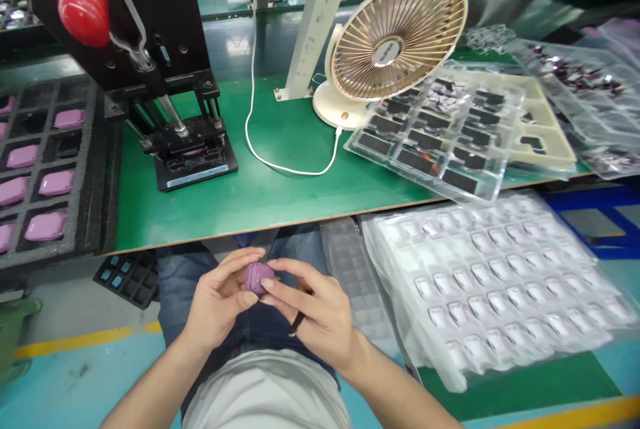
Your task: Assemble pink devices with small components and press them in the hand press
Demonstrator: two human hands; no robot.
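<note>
Above my lap, just off the bench edge, both hands hold one small purple rounded-square casing (259, 277). My left hand (219, 297) pinches it from the left, thumb below and fingertips on top. From the right, my right hand (319, 304) grips it, with the thumb or a fingertip resting on its face. A dark ring sits on a finger of the right hand. What lies on the casing's underside is hidden by my fingers. Similar purple casings (46, 226) sit in a black foam tray (85, 215) at the left of the bench.
A black hand press (197, 149) with a red handle (84, 2) stands on the green bench (280, 199). Right of it are a cream fan (395, 49) with a white cable and clear trays (425, 139) of black pieces. A white blister tray (500, 289) lies right of my legs.
</note>
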